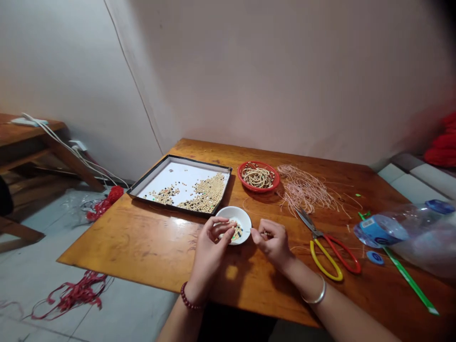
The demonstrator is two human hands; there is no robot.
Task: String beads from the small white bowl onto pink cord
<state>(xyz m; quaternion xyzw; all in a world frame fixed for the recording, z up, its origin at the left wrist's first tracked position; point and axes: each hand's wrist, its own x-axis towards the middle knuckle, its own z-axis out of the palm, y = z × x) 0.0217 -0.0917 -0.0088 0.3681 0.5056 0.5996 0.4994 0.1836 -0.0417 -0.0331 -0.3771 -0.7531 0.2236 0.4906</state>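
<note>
A small white bowl [245, 216] stands near the front of the wooden table, with pale and dark beads [238, 232] inside. Over its left side is my left hand [214, 235], thumb and forefinger closed together on what looks like a pale bead [232, 224]. My right hand [271, 239] is just right of the bowl, its fingers curled in. From its pinched thumb and forefinger a thin needle [248, 231] points left toward the bowl. Part of the bowl is hidden behind my left fingers.
A black-rimmed tray [167, 171] of loose beads lies behind left. A red basket [242, 183] holds strung beads beside pink cord [306, 187]. Scissors [326, 244], a plastic bottle [383, 230], a blue cap [375, 257] and a green strip [413, 282] lie right.
</note>
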